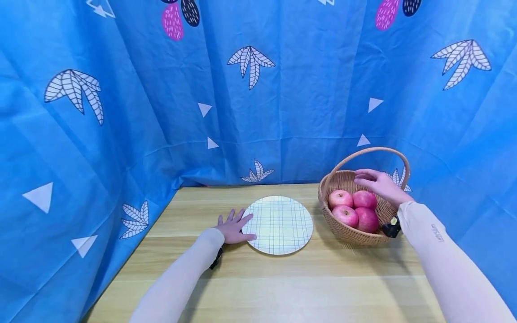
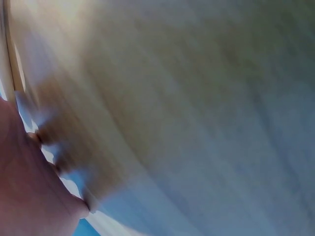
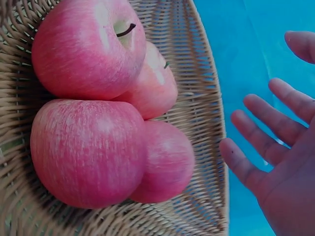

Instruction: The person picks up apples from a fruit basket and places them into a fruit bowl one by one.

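Observation:
A round plate [image 1: 278, 226] with a grid pattern lies on the wooden table. My left hand [image 1: 233, 228] is at its left edge, fingers spread, with fingertips over or touching the rim. To the right stands a wicker basket [image 1: 343, 231] with an arched handle, holding several red apples [image 1: 345, 216]. Over the basket's back right part is my right hand [image 1: 379, 184], above the apples and holding nothing. In the right wrist view this hand [image 3: 275, 142] shows its palm and extended fingers, apart from the apples [image 3: 88, 152]. The left wrist view shows part of the left hand [image 2: 34, 182] beside blurred tabletop.
The wooden table [image 1: 282, 287] reaches back to a blue patterned curtain [image 1: 303, 112], which hangs behind it and along both sides. The basket's handle [image 1: 373, 150] arches up beside the right hand.

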The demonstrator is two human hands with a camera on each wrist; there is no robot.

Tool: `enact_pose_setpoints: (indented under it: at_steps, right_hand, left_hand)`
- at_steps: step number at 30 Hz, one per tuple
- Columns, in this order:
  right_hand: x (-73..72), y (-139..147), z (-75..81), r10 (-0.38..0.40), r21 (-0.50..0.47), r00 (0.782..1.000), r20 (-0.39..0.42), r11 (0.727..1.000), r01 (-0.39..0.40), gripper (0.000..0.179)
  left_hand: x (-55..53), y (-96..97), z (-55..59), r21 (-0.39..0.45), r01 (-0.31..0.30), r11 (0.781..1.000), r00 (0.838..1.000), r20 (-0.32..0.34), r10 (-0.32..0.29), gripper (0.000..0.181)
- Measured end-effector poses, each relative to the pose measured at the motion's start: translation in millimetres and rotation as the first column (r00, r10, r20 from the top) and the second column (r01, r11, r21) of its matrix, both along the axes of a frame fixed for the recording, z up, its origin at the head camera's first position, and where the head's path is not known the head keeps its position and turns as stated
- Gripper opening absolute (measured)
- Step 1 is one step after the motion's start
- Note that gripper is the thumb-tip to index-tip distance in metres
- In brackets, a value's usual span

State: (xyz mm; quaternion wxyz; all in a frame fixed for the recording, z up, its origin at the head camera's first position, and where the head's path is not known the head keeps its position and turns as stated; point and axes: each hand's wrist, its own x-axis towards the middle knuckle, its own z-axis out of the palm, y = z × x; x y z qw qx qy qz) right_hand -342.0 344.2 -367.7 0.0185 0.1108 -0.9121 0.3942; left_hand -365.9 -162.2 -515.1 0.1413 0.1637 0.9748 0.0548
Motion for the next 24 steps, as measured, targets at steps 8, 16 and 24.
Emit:
enact_pose_setpoints:
  at_steps: [8,16,24]
  right_hand:
    - [-12.2,7,-16.3,-0.033,-0.091,0.996,0.087,0.995,0.041,0.068]
    - [-18.4,5,-26.1,0.004,-0.179,0.993,0.12,0.984,0.017,0.069]
    - [-19.1,8,-28.8,-0.02,-0.223,0.989,0.148,0.973,0.053,0.071]
  left_hand:
    - [-1.7,1.5,-6.6,-0.009,-0.017,1.0,1.0,-0.006,0.017,0.103]
    - [9.6,2.2,7.4,0.042,0.019,0.999,1.0,-0.009,-0.019,0.099]
    - [7.5,1.8,5.2,0.036,-0.002,0.999,1.0,-0.013,0.002,0.099]
